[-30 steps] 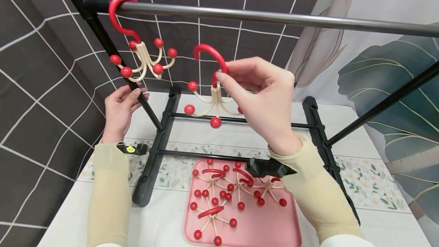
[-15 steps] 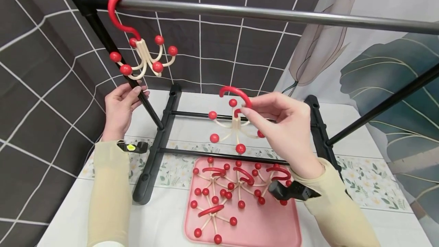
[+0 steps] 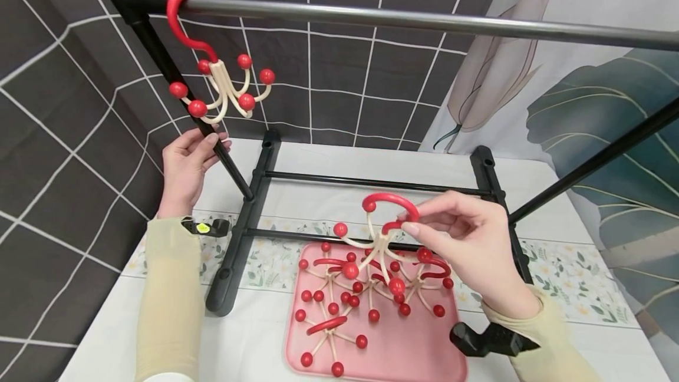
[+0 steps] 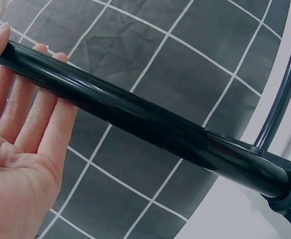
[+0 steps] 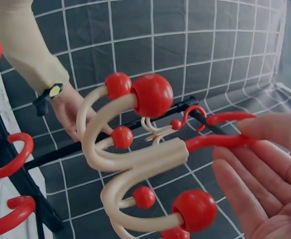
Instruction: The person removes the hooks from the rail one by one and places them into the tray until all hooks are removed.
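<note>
My right hand (image 3: 472, 240) pinches the red hook of a multi-arm hook hanger (image 3: 381, 241) between thumb and fingertips. Its cream arms spread downward and end in red balls, as the right wrist view also shows close up. This hanger is above the back of the pink tray (image 3: 408, 352), overlapping some hangers there. My left hand (image 3: 183, 173) holds the slanted black post (image 3: 230, 165) of a rack, thumb in front and fingers behind it. Above that hand, a similar hanger (image 3: 225, 84) hangs by its hook at the left end of the metal rail (image 3: 392, 16).
Several more hangers (image 3: 329, 332) lie in the tray with their hooks up. Two black lower bars (image 3: 329, 178) join the rack's feet (image 3: 233, 252) behind the tray. Another black post (image 3: 594, 161) slants up at the right. Dark gridded cloth (image 3: 339, 75) stands behind.
My right hand has moved down and to the right with its hanger, from just under the rail to above the tray. The left hand keeps its place on the post.
</note>
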The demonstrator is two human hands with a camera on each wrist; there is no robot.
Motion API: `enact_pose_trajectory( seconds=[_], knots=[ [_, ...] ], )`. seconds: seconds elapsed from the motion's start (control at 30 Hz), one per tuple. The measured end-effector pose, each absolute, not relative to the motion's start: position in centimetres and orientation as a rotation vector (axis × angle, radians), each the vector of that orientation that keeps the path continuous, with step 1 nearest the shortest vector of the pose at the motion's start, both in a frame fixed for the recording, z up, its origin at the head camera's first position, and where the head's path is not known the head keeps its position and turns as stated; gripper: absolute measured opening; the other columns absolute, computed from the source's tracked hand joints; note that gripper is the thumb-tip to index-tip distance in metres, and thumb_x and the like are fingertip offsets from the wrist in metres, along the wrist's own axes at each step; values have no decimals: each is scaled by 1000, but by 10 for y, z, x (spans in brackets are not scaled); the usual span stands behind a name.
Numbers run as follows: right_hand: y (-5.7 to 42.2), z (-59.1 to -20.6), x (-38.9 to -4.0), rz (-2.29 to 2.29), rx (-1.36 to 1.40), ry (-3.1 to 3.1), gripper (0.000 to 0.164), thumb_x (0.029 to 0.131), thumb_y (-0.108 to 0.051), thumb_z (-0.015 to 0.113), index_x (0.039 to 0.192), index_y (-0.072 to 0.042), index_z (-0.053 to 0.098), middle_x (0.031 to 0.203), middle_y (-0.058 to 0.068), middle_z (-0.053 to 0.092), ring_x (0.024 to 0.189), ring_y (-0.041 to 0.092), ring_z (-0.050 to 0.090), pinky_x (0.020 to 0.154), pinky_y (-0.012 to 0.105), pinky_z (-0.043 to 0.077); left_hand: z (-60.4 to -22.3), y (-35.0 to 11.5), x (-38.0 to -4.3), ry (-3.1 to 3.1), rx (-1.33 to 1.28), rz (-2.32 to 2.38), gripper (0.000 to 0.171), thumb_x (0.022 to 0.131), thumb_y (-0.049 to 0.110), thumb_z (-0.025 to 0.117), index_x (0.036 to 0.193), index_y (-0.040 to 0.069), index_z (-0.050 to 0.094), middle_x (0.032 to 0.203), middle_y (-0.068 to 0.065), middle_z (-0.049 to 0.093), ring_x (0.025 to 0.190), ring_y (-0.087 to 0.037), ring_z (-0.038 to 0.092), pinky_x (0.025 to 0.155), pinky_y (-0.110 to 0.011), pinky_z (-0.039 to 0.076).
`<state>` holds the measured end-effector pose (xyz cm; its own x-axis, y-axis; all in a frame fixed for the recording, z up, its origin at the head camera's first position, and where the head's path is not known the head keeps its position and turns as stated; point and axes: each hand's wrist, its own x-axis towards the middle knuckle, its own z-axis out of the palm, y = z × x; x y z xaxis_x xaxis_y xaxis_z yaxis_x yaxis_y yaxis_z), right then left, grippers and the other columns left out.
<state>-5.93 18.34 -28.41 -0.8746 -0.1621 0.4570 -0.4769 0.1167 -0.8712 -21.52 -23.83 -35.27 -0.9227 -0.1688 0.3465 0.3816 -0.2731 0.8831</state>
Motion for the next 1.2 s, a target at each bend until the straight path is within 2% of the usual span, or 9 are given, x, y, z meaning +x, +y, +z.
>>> enact_pose_trajectory(
  seconds=[0.17,0.33,0.47,0.6,0.67,0.8,0.9,0.97,1.2],
  knots=[
    [198,-295,-51,1968,707,-2126,22,79,23,75,95,8,72,91,19,73,78,27,75,69,36,62,-354,-239,-216,-1640,-267,-2243,26,95,1,71,118,-10,68,99,-14,74,88,-22,75,85,-31,59],
    [214,-313,-49,2118,996,-1977,35,75,34,66,99,9,71,94,20,72,81,24,74,65,31,62,-353,-238,-216,-1624,-271,-2259,27,94,1,72,118,-10,69,99,-15,74,88,-23,75,86,-31,59],
    [221,-328,-47,2171,1229,-1930,38,74,31,70,103,6,72,97,19,73,84,25,71,62,27,60,-354,-238,-216,-1620,-270,-2268,26,94,0,72,118,-9,69,99,-15,74,87,-24,75,87,-32,59],
    [223,-340,-42,2167,1305,-2004,39,75,25,75,104,-1,75,98,14,74,86,25,69,60,28,58,-354,-238,-216,-1622,-275,-2253,25,95,0,71,117,-10,69,99,-15,74,87,-23,75,86,-32,59],
    [223,-347,-41,2164,1325,-2036,42,74,26,74,104,-3,75,99,13,74,86,24,69,53,26,53,-354,-238,-216,-1617,-280,-2251,25,95,0,70,118,-11,69,99,-15,74,88,-23,75,86,-31,59],
    [222,-363,-37,2207,1318,-2082,46,72,31,71,104,-3,75,99,13,74,93,24,69,63,27,59,-353,-238,-217,-1615,-281,-2252,26,95,0,70,118,-11,68,100,-15,74,88,-23,75,86,-31,59],
    [221,-375,-33,2266,1284,-2105,42,75,29,71,103,-1,74,99,15,73,96,24,69,71,32,62,-354,-238,-217,-1620,-276,-2252,26,95,0,71,118,-10,69,100,-15,74,87,-23,75,86,-31,59],
    [221,-381,-30,2304,1222,-2152,37,78,27,72,103,-1,73,99,15,73,94,23,70,66,29,62,-354,-238,-218,-1618,-275,-2255,28,94,-1,71,119,-12,67,100,-15,74,87,-23,75,86,-31,59],
    [222,-395,-23,2331,1012,-2313,26,83,17,74,100,-2,74,99,16,71,84,26,74,69,41,63,-355,-239,-218,-1619,-276,-2248,31,95,1,71,121,-15,64,99,-15,74,87,-23,75,86,-31,59]
  ],
)
